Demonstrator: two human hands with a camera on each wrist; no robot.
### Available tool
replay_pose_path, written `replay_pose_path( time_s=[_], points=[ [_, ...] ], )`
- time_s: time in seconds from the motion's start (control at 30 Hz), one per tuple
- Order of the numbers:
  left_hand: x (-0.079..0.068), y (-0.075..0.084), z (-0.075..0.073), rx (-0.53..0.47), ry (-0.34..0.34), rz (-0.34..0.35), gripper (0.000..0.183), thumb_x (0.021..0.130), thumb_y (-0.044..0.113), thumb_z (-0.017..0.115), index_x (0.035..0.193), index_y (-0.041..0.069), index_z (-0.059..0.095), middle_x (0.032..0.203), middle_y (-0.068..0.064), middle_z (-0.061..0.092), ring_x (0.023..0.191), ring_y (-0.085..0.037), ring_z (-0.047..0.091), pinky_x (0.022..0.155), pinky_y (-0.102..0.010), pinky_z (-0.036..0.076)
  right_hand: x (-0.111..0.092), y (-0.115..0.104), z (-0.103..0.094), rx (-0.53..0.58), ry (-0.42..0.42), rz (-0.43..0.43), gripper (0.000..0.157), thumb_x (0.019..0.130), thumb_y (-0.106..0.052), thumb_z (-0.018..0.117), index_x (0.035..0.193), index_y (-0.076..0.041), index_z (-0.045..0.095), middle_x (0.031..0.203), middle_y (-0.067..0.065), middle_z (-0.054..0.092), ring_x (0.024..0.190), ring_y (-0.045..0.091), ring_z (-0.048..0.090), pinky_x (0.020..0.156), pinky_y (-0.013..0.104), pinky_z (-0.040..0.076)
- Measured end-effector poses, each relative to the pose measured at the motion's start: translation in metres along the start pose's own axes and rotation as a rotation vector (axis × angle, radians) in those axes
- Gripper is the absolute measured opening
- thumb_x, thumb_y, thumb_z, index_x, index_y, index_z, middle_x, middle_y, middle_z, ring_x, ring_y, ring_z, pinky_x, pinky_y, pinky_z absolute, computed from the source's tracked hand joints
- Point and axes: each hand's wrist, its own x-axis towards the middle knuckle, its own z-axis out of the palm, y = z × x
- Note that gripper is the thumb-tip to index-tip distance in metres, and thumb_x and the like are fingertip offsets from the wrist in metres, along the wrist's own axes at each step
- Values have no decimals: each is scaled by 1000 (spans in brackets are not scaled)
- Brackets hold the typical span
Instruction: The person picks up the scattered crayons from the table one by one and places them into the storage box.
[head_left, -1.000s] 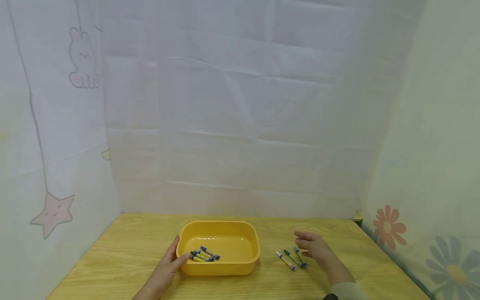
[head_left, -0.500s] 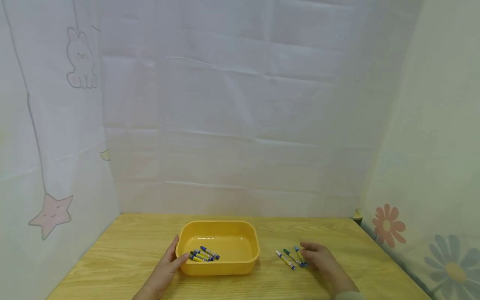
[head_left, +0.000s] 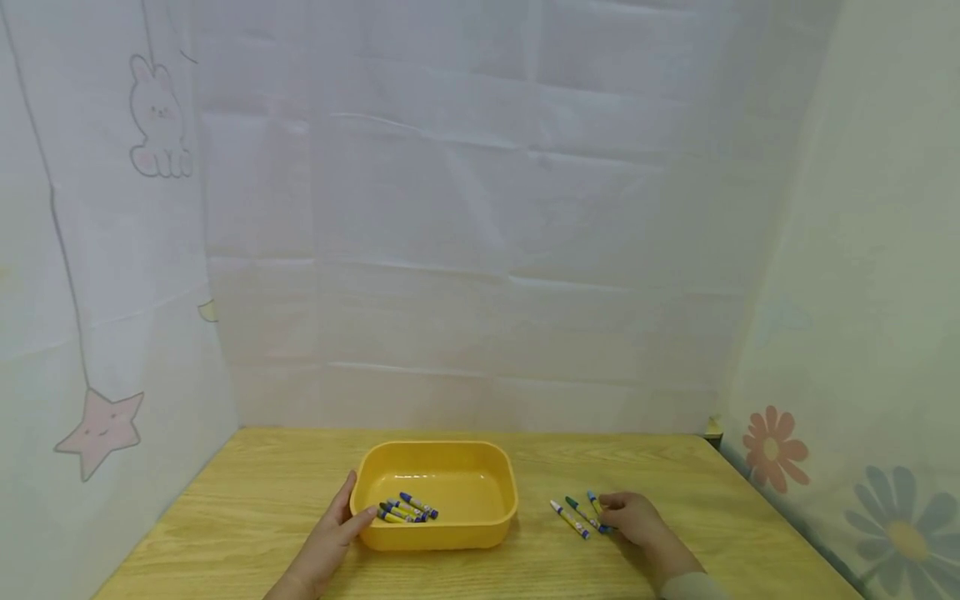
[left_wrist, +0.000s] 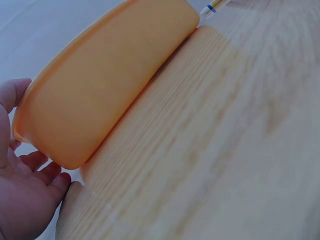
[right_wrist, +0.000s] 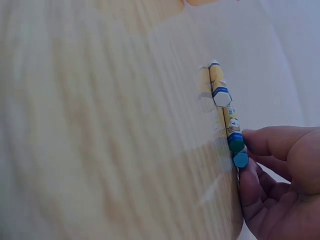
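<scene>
My left hand [head_left: 324,540] holds the left end of a yellow plastic tub [head_left: 442,538], thumb over the rim and fingers against its outer wall. Several crayons [head_left: 405,510] in yellow wrappers lie inside at the tub's near left. To the right, my right hand [head_left: 637,523] is down at the table, thumb and fingers pinching a light-blue crayon [right_wrist: 241,159]. Beside that one lie a green crayon [right_wrist: 235,142] and a white crayon [right_wrist: 221,95]. In the head view the fingers hide the lower part of the light-blue crayon.
The wood-grain table [head_left: 270,475] has a pale cloth wall [head_left: 480,250] behind it and printed cloth on both sides. A small yellow object [head_left: 713,428] shows at the table's back right corner.
My right hand has come down, and its fingers have closed on the light-blue crayon. The left hand has stayed on the tub, and the crayons inside have not moved.
</scene>
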Motion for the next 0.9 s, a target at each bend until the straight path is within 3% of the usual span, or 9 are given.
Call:
replay_pose_path(
  time_s=[0.17, 0.33, 0.43, 0.5, 0.57, 0.67, 0.8, 0.9],
  points=[
    [0, 0, 0, 4, -1, -1, 89, 98, 32, 59, 158, 8, -2, 163, -25, -4, 149, -47, 1, 120, -58, 14, 3, -5, 2, -97, 21, -15, 37, 82, -5, 68, 116, 10, 64, 107, 22, 68, 86, 22, 61, 68, 32, 55],
    [-2, 2, 0, 10, -2, 7, 88, 98, 31, 59, 158, 7, -1, 163, -25, -2, 149, -47, 2, 120, -59, 14, 5, -6, 3, -125, 28, -15, 36, 81, -4, 66, 114, 10, 65, 116, 30, 65, 95, 32, 63, 79, 40, 56],
    [-2, 2, 0, 15, 0, 7, 88, 98, 31, 59, 158, 7, -1, 162, -26, -1, 149, -47, 2, 120, -59, 15, 5, -4, 3, -49, 44, 19, 40, 78, -5, 64, 115, 10, 65, 115, 30, 64, 88, 26, 60, 70, 32, 54],
    [-3, 3, 0, 18, 2, 5, 88, 98, 31, 59, 158, 7, 0, 162, -26, -1, 149, -47, 3, 120, -59, 15, 5, -2, 2, 61, 51, 53, 44, 76, -3, 63, 118, 11, 63, 109, 30, 64, 76, 20, 56, 61, 23, 50],
    [-2, 3, 0, 16, 2, 2, 88, 98, 31, 59, 158, 7, 0, 162, -26, -1, 149, -47, 3, 120, -59, 15, 5, 1, 1, 148, 67, 79, 48, 75, -2, 62, 121, 13, 60, 100, 23, 66, 69, 14, 52, 56, 18, 47],
    [-2, 2, 0, 15, 2, -3, 88, 98, 32, 59, 158, 8, 0, 162, -26, -1, 149, -47, 3, 120, -59, 15, 6, 5, -2, 365, 50, 133, 53, 80, 1, 60, 130, 15, 51, 89, 11, 65, 57, 7, 46, 51, 13, 43],
    [-1, 2, 0, 12, 0, -5, 88, 98, 32, 59, 158, 8, -1, 163, -26, -1, 149, -47, 3, 120, -59, 15, 7, 3, -8, 434, 26, 132, 52, 90, -4, 57, 138, 11, 45, 90, 6, 62, 65, 8, 50, 57, 16, 46],
    [-1, 2, 0, 8, -2, -5, 89, 98, 32, 59, 158, 8, -1, 163, -25, -1, 149, -47, 3, 120, -59, 15, 7, -6, -11, 391, 24, 93, 49, 94, -10, 57, 139, 7, 47, 109, 12, 62, 82, 14, 54, 65, 20, 52]
  ],
)
